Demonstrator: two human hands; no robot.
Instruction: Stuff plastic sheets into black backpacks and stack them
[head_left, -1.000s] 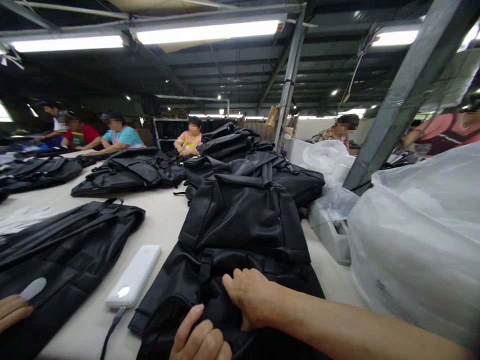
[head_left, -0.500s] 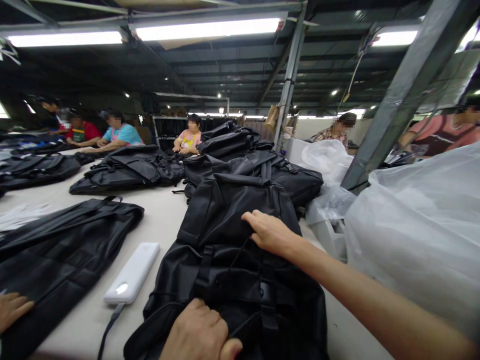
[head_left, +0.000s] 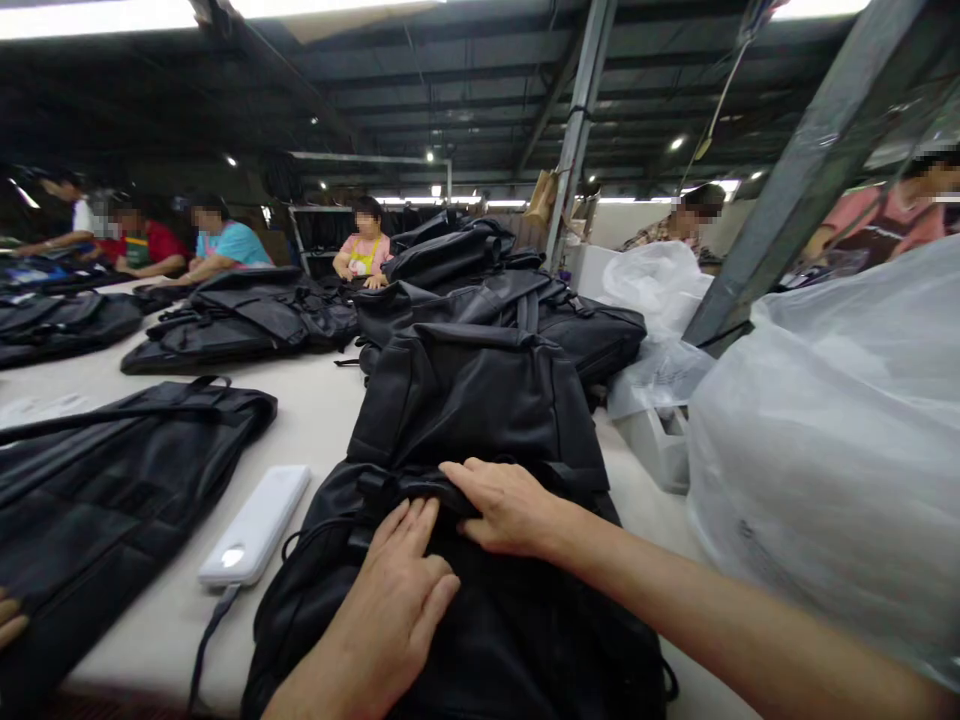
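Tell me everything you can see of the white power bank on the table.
The power bank is a flat white slab with rounded corners, smooth and plastic-looking. It lies flat on the table, long axis running away from the camera, between two black bags. A small bright patch shows near its near end. A dark cable leaves that end toward the table edge. Neither hand touches it; the left hand is nearest.

Pretty cramped here. Both hands sit on the black backpack (head_left: pixel 480 420), and right of it a big plastic bag (head_left: pixel 832 440) bulges in, leaving just a thin strip of table (head_left: pixel 637 500) with a white box (head_left: pixel 660 445) in it. To the left there's an open lane of table, but a power bank (head_left: pixel 255 525) and its cable (head_left: pixel 210 640) lie in it, then another flat bag (head_left: pixel 112 490). Straight ahead, more stacked bags (head_left: pixel 525 300) block the far side.
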